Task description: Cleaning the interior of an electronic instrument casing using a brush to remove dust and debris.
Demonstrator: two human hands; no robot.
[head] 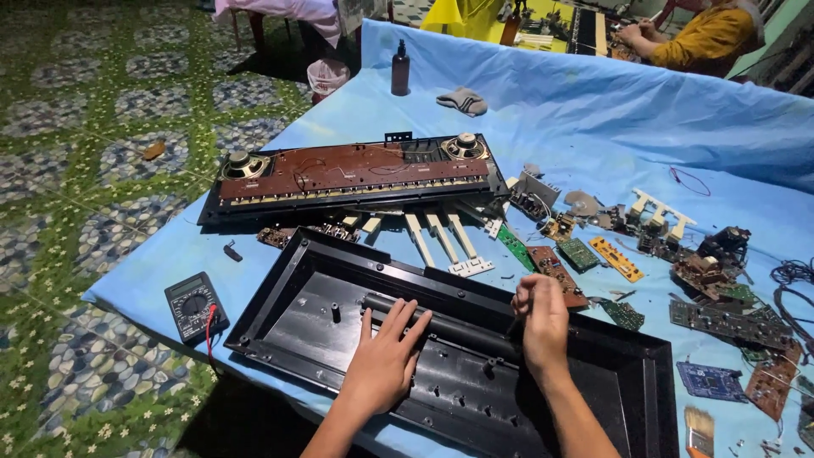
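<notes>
Blue cloth (593,127) covers the table; left hand (383,360) lies open on a black casing (322,297), right hand (543,326), at 3 o'clock, grips a screwdriver (514,325).

Left hand (383,360) flat on black keyboard casing (297,297), right hand (543,321) gripping screwdriver (515,323).

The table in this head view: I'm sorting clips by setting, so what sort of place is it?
Likely an informal electronics repair spot: an opened keyboard chassis, loose circuit boards and a multimeter on a blue-covered table.
</notes>
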